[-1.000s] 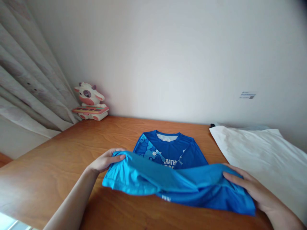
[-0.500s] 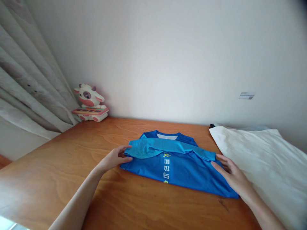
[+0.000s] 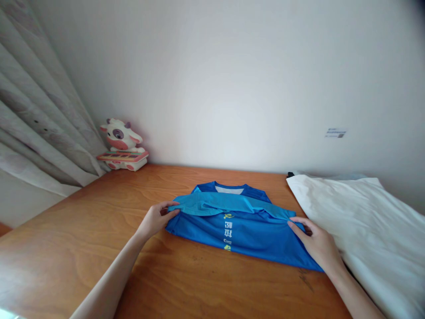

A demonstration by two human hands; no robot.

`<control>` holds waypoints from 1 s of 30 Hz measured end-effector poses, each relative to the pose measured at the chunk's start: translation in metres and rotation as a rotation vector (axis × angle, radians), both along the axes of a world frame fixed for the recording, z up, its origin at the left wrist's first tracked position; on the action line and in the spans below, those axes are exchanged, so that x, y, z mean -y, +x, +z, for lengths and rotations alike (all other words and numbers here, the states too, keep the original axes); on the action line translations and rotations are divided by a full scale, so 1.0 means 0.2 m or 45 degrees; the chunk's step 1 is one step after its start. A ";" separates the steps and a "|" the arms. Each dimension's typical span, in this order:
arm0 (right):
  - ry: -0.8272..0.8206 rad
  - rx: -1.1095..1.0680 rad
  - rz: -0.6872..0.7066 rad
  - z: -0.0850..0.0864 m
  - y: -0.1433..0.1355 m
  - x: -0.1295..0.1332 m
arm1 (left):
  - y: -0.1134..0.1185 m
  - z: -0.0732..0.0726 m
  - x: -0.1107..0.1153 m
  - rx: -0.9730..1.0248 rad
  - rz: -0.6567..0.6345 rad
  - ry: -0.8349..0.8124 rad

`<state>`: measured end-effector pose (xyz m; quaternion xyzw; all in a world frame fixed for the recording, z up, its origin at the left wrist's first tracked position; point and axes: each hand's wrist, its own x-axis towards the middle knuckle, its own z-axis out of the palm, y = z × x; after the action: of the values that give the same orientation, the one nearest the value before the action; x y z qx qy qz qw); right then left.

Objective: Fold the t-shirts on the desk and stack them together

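A blue shirt point(image 3: 252, 239) lies partly folded on the wooden table, its neckline pointing away from me. Light-blue sleeves are laid across its upper part, and white and yellow print runs down the middle. At the shirt's left edge, my left hand point(image 3: 157, 219) pinches the light-blue cloth between thumb and fingers. On the opposite side my right hand point(image 3: 317, 241) has its thumb and fingertips closed on the right end of the light-blue cloth.
The wooden table point(image 3: 83, 248) meets a white wall behind. A cow-shaped toy keyboard point(image 3: 122, 146) stands at the back left beside a curtain point(image 3: 36, 115). White cloth point(image 3: 358, 221) lies to the right of the shirt. A label point(image 3: 336, 133) is stuck on the wall.
Both hands have closed their fingers on the ends of the light-blue cloth, which were loosely flanked before. The cloth's left end looks flatter and slightly raised.
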<state>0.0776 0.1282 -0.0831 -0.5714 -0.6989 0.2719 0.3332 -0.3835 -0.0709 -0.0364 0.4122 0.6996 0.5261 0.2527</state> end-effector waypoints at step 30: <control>-0.737 -0.334 0.996 0.24 0.34 0.14 | -0.13 0.05 0.16 0.499 -0.737 0.633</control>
<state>0.1466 0.0993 -0.0353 -0.2967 -0.7090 0.6286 0.1192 -0.4095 -0.1030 -0.0271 0.5322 0.3457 0.6545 0.4110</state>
